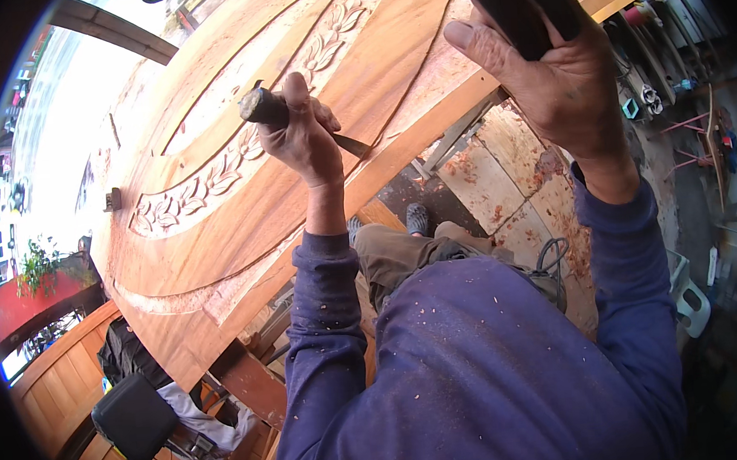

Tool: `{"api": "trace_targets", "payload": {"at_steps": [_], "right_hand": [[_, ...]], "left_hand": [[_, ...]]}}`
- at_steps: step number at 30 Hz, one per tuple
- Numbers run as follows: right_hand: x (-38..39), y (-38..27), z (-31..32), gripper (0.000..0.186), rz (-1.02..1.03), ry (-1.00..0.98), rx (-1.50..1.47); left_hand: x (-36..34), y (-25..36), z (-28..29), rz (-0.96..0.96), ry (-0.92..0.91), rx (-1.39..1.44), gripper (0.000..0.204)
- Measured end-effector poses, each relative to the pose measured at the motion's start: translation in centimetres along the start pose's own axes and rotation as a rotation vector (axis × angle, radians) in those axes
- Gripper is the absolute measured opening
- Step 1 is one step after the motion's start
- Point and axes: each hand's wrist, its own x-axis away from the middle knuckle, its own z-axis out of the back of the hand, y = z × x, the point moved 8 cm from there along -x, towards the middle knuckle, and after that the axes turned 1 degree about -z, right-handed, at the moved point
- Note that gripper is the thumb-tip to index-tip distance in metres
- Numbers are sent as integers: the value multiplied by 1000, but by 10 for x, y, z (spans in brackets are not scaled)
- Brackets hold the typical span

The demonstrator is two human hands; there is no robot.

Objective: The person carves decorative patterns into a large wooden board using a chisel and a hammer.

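Note:
My left hand (300, 136) grips a chisel by its dark round handle (264, 109); the steel blade (354, 145) slants down to a curved cut line on a large wooden panel (216, 245), near its right-hand edge. Carved leaf bands and curved grooves run across the panel. Above the edge at the upper right, my right hand (567, 79) is wrapped round a dark block-like tool (515, 2), possibly a mallet, held apart from the chisel. Its far end is out of frame.
Below the panel are my feet, tiled floor (489, 187) strewn with shavings, and wooden supports. A plastic stool (687, 293) and leaning pieces stand at the right. A black padded object (129, 418), wooden boards (47, 398) and a plant (38, 266) are at the left.

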Motion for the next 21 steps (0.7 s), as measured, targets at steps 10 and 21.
{"api": "trace_targets", "payload": {"at_steps": [10, 21], "right_hand": [[-9, -6, 5, 49, 140, 9, 1004], [-4, 52, -63, 62, 47, -478, 1198]], "left_hand": [[13, 0, -11, -86, -57, -87, 21], [16, 2, -12, -146, -40, -131, 19]]}}
